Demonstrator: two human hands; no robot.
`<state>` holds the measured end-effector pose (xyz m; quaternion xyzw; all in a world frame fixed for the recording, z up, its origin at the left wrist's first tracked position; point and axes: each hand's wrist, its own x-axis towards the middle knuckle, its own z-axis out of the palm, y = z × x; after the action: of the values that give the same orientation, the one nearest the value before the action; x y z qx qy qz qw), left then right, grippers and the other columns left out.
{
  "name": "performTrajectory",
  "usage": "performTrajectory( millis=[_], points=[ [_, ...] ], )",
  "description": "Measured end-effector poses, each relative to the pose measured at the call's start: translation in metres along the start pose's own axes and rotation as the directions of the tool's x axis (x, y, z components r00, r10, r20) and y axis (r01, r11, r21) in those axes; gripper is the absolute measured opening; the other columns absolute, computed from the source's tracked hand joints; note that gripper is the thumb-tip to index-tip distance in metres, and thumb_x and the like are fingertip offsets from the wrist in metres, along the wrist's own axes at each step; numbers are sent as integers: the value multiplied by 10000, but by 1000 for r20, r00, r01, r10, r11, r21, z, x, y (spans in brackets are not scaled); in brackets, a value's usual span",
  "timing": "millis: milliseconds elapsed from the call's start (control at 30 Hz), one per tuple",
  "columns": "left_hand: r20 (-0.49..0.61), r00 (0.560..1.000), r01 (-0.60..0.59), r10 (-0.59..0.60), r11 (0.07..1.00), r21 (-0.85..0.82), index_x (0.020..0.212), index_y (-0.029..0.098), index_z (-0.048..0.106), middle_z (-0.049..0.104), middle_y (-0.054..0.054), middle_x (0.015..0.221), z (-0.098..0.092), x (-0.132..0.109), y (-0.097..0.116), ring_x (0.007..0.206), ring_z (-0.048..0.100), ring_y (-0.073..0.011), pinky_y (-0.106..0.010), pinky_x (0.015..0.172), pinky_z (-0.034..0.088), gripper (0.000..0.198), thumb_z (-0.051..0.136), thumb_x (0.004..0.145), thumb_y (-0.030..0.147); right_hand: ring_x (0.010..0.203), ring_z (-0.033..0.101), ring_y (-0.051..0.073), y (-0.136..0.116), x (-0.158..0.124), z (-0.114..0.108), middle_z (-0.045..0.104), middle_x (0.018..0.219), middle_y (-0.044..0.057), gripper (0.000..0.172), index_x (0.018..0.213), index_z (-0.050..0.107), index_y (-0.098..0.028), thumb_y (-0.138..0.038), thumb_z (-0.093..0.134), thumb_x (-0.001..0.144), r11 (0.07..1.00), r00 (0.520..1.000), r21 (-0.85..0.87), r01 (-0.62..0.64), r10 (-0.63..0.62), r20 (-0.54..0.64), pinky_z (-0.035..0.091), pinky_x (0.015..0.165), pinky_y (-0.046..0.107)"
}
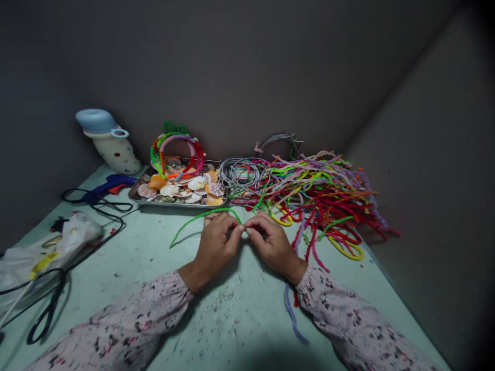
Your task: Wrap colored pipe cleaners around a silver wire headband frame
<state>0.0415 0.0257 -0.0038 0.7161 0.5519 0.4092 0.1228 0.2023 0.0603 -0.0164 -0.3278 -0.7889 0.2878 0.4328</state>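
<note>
My left hand (218,242) pinches a green pipe cleaner (189,222), whose free length curves out to the left over the table. My right hand (270,242) meets it, fingertips touching fingertips, with thumb and forefinger pressed together; whatever lies between those tips is too small to make out. Just behind my hands is a metal tray (178,205) of seashells (197,183), with colourful wrapped rings (199,154) standing on the shells. A large heap of multicoloured pipe cleaners (325,185) lies behind and right of my right hand.
Coiled grey wire (240,175) lies between tray and heap. A bottle (112,144) leans at the back left, near a blue glue gun (106,188) with a black cable (116,226). A plastic bag (77,232) rests on the pale green table (232,324). Walls stand behind and right.
</note>
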Motion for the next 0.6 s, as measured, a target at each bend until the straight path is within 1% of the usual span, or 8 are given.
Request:
performTrajectory(
  millis=[200,600],
  points=[
    [0,1000,-6,6,1000,27,754,191,537,579,-1,747,0,-1,0,767,536,-170,-366,828,354,182,484,916,257,800,534,170,0,-1,0,570,845,29,84,902,611,-202,-170,535,886,1000,1000,1,-6,6,-9,433,722,311],
    [25,1000,8,-10,998,68,725,195,531,575,-6,728,-1,0,2,765,529,-178,-359,801,357,214,457,915,260,794,534,171,0,-1,0,565,831,28,85,902,612,-202,-158,544,879,1000,1000,2,6,-6,0,434,715,313]
  ],
)
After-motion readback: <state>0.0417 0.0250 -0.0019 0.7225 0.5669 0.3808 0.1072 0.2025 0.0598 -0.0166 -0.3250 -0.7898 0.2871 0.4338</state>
